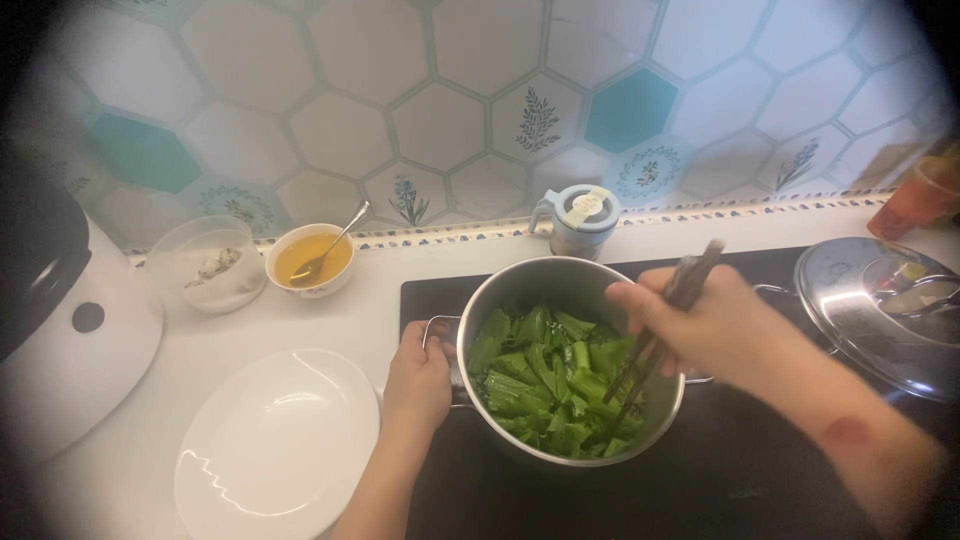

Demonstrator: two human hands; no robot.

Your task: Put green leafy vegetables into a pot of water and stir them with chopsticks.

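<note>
Head view, looking down: I log a steel pot (pixel 520 290) at centre on a black cooktop (pixel 760 470), filled with cut green vegetables (pixel 545 385) that lie heaped across its bottom. My left hand (pixel 417 385) is closed around the pot's left side handle (pixel 440 335), at the left edge of the cooktop. My right hand (pixel 715 325) sits over the pot's right rim, fingers pinched narrow on a pair of dark chopsticks (pixel 650 345); their upper ends stick out above the hand toward the far right, and their tips slant down to the near left into the greens. Right of the pot, a steel lid (pixel 870 320) with a knob rests on the cooktop's right side. Far behind the pot, against the hexagon-tiled wall, stands a small pale blue lidded jug (pixel 578 220). On the white tabletop (pixel 200 350) left of the cooktop: an empty white plate (pixel 275 450), near and just beside my left forearm; farther back, a small bowl of yellow liquid (pixel 310 262) with a metal spoon (pixel 335 245) leaning in it; touching its left side, a clear container (pixel 210 265) with pale contents I cannot identify. At the far left edge, a white and black appliance (pixel 60 330). At the far right edge, an orange cup (pixel 915 200), blurred.
</note>
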